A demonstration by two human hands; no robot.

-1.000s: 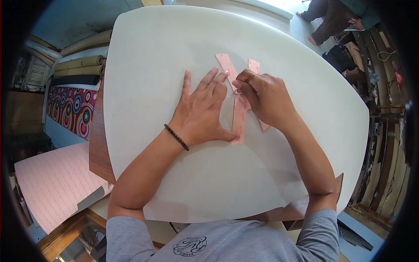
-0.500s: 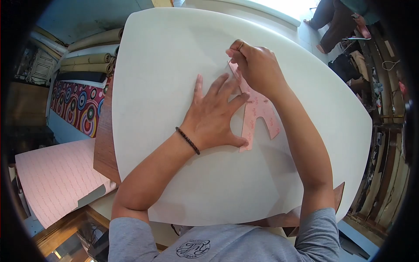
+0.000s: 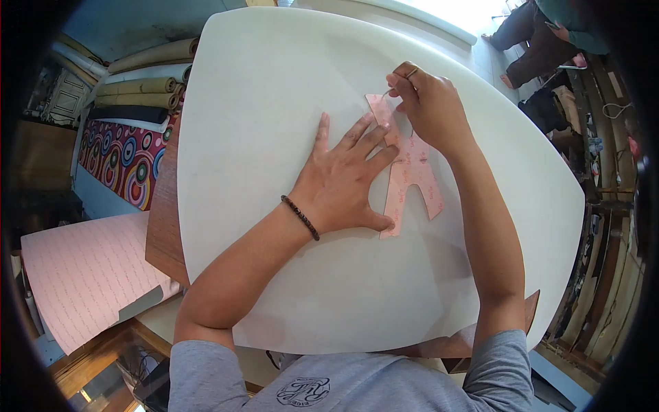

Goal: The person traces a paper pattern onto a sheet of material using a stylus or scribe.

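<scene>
A pink printed cut-out piece (image 3: 408,165) with two legs lies on the white sheet (image 3: 274,89). My left hand (image 3: 347,172) rests over its left side, fingers spread and open, with the thumb on the tip of its lower left leg. Above the piece's upper end, my right hand (image 3: 425,99) is closed in a pinch. Something thin and pale (image 3: 386,95) shows at its fingertips, too small to name. The right hand hides part of the piece's upper right.
At left hangs a large pink printed sheet (image 3: 89,275) beside a brown wooden edge (image 3: 165,213). Behind it are several rolls of material (image 3: 141,86) and a circle-patterned cloth (image 3: 123,161). More rolls line the right shelf (image 3: 604,275). Another person (image 3: 542,41) is at top right.
My right hand has moved right, baring more of the piece's upper end. My left hand remains spread on the piece. The person at top right has shifted their hand.
</scene>
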